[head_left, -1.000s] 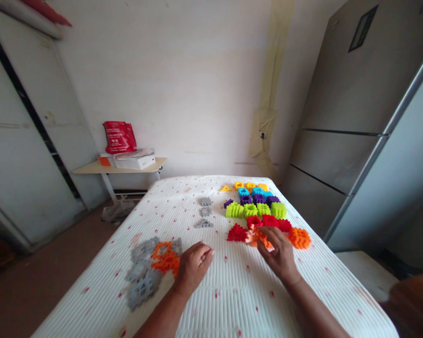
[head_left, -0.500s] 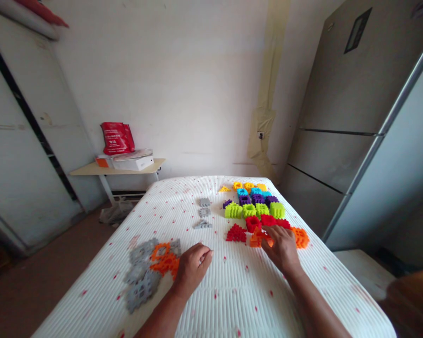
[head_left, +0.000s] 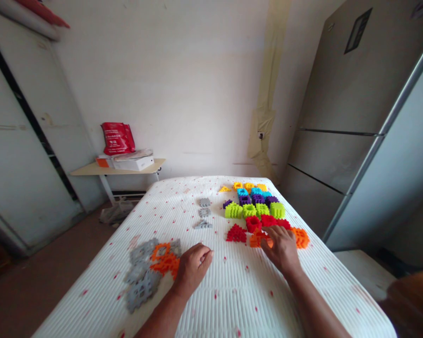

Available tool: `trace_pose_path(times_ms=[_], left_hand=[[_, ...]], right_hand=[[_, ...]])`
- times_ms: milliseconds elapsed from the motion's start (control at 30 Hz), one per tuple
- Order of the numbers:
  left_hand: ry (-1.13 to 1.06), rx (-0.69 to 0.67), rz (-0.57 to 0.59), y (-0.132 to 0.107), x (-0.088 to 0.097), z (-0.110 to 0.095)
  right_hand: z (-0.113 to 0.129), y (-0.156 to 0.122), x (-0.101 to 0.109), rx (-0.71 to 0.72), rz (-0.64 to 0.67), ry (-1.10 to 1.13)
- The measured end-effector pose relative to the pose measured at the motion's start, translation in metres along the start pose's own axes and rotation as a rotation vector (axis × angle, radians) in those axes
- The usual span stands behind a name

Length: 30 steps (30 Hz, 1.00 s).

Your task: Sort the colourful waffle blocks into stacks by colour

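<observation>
My right hand [head_left: 282,249] reaches over the row of orange pieces, its fingers and thumb around an orange interlocking block [head_left: 256,238]; the fingers partly hide it. Loosely curled into a fist, my left hand [head_left: 194,265] rests on the table with nothing visible in it. Beside that hand lies a loose pile of flat grey interlocking pieces [head_left: 141,288] and orange interlocking pieces [head_left: 166,264]. Another orange block [head_left: 301,238] stands just right of my right hand. Behind the orange row are red blocks [head_left: 253,224] and a red triangular piece [head_left: 236,233].
Lime-green blocks [head_left: 233,211], purple blocks [head_left: 244,200], blue blocks [head_left: 242,192] and yellow blocks [head_left: 237,185] form rows farther back. Three grey pieces [head_left: 204,212] lie in a column mid-table. A fridge [head_left: 338,117] stands right; a side table [head_left: 84,169] stands left.
</observation>
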<state>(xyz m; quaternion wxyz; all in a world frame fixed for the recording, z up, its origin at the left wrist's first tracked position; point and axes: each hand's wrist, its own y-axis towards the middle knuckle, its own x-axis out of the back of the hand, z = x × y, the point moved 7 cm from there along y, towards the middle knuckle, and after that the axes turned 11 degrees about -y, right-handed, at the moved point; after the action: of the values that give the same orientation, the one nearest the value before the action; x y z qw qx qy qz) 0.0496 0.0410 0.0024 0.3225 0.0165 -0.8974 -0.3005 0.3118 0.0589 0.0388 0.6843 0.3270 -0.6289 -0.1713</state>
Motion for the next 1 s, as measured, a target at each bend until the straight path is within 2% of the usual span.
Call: trace_pose_path(times_ms=[133, 200, 267, 333, 400, 500, 567, 633, 733, 867, 1000], left_hand=[[0.017, -0.012, -0.005, 0.0, 0.001, -0.002], [0.024, -0.027, -0.017, 0.001, 0.003, -0.003], [0.036, -0.042, -0.051, 0.002, 0.007, -0.003], [0.054, -0.055, -0.102, 0.003, 0.015, -0.002], [0.086, -0.062, -0.169, 0.004, 0.026, 0.002], [0.182, -0.036, -0.29, 0.004, 0.054, 0.012], [0.3, 0.045, -0.359, 0.002, 0.076, 0.022], [0.456, 0.2, -0.394, -0.002, 0.097, 0.033], [0.617, 0.477, -0.354, -0.012, 0.117, 0.051], [0.613, 0.74, -0.205, -0.024, 0.118, 0.072], [0.567, 0.811, -0.106, -0.027, 0.109, 0.084]], right_hand=[[0.008, 0.0, 0.018, 0.046, -0.162, 0.05], [0.021, -0.003, 0.025, 0.118, -0.218, 0.114], [0.041, -0.008, 0.026, 0.234, -0.207, 0.208], [0.064, -0.013, 0.018, 0.359, -0.108, 0.29], [0.085, -0.02, 0.004, 0.473, 0.059, 0.313], [0.103, -0.029, -0.017, 0.592, 0.283, 0.268], [0.106, -0.032, -0.025, 0.614, 0.353, 0.242], [0.104, -0.033, -0.029, 0.607, 0.379, 0.24], [0.102, -0.032, -0.03, 0.588, 0.396, 0.258], [0.103, -0.03, -0.026, 0.577, 0.41, 0.288], [0.104, -0.028, -0.025, 0.564, 0.403, 0.313]])
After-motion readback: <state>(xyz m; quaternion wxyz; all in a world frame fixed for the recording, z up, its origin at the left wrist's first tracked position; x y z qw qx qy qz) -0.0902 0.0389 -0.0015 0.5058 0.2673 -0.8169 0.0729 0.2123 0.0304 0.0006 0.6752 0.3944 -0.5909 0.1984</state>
